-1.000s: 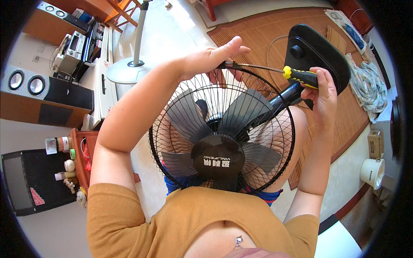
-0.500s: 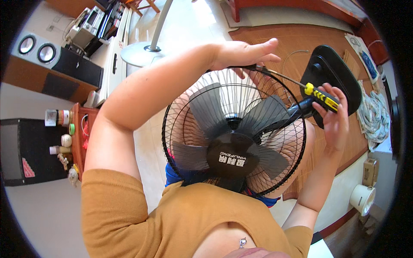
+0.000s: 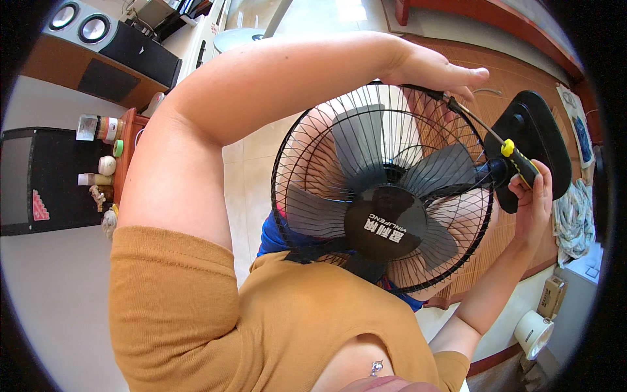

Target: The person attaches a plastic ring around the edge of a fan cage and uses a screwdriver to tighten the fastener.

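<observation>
A black desk fan with a wire guard lies on my lap, its grey blades visible through the wires. My left hand arches over the top rim beside a dark clip, thumb stuck out and fingers curled down behind the rim, partly hidden. My right hand grips a yellow-and-black screwdriver, whose metal shaft runs diagonally up to that clip; its tip is at the rim, too small to make out exactly. The fan's neck and black base extend to the right, behind the screwdriver.
Bamboo mat beneath the base, with bunched pale cloth at its right. A red wooden frame runs along the back. At left stand a speaker, jars on a shelf and a black panel. A white bucket sits lower right.
The view has shifted, so fan, hands and screwdriver appear farther right, with my left arm higher in the picture. Both hands keep their holds, the screwdriver's tip staying at the rim.
</observation>
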Motion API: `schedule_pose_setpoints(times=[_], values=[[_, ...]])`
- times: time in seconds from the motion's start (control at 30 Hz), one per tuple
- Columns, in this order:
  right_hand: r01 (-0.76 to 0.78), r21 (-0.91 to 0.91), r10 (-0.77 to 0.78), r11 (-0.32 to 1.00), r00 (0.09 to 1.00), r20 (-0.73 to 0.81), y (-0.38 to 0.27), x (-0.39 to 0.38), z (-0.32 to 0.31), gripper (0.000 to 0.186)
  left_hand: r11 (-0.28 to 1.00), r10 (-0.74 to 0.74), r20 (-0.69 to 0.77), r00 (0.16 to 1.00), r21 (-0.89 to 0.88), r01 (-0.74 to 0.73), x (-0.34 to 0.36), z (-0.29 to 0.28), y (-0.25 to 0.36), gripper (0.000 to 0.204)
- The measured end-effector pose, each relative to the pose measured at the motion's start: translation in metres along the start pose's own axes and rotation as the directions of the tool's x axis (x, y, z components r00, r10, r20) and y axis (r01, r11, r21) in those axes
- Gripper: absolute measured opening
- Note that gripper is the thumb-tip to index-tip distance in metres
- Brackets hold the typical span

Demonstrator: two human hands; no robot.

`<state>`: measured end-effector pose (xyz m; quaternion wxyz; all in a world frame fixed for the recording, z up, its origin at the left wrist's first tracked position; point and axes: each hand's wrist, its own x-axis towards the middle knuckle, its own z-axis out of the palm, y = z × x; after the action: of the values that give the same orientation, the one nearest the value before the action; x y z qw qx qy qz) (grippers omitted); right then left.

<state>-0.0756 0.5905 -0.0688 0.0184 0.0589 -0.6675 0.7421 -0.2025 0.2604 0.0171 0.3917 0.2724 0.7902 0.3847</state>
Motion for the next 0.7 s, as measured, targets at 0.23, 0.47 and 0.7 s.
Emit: schedule_pose_setpoints(times=[0.23,0.47,0.7], values=[[0.174,-0.004,-0.174,0.985,0.983,-0.056,-0.019,-0.002,0.05,0.041,0.997,0.074,-0.063,0.995,0.009,-0.074,-0.005,0.002,-0.009,0.089],[-0.191,-0.194,0.189,0.962,0.982,-0.031,0.004,0.011,-0.013,0.04,0.992,0.125,-0.056,0.991,0.024,-0.123,0.014,0.002,-0.016,0.085],[-0.003,-0.176,-0.02,0.984,0.992,-0.127,0.001,0.016,-0.011,0.049,0.997,0.046,-0.007,0.999,-0.053,-0.047,-0.023,-0.005,0.009,0.065]])
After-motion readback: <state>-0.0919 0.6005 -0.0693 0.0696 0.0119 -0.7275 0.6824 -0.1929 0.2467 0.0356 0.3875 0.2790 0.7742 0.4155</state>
